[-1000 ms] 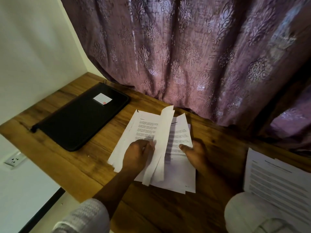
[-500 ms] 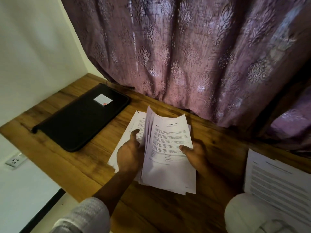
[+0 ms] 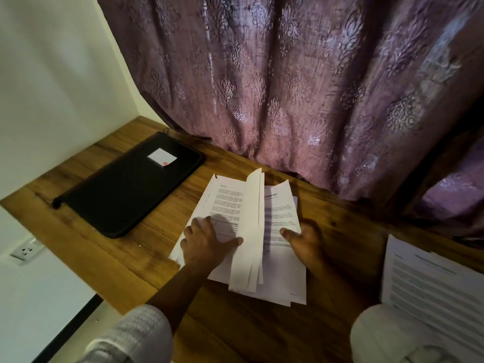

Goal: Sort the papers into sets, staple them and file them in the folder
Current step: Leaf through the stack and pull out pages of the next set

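On the wooden desk [image 3: 117, 258], right of the black folder [image 3: 125, 189], papers [image 3: 277, 279], judged light and floppy, are being pressed by the flat left hand [image 3: 207, 244] and pinched edgewise by the right hand [image 3: 306, 242].

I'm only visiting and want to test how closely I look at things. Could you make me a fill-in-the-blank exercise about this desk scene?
1. The folder on the desk is ___ in colour.
2. It lies to the ___ of the papers, from the person's view.
3. The left hand props a few sheets up with its ___, while the right hand holds the papers' edge.
4. Behind the desk hangs a purple ___.
Missing words: black; left; thumb; curtain.
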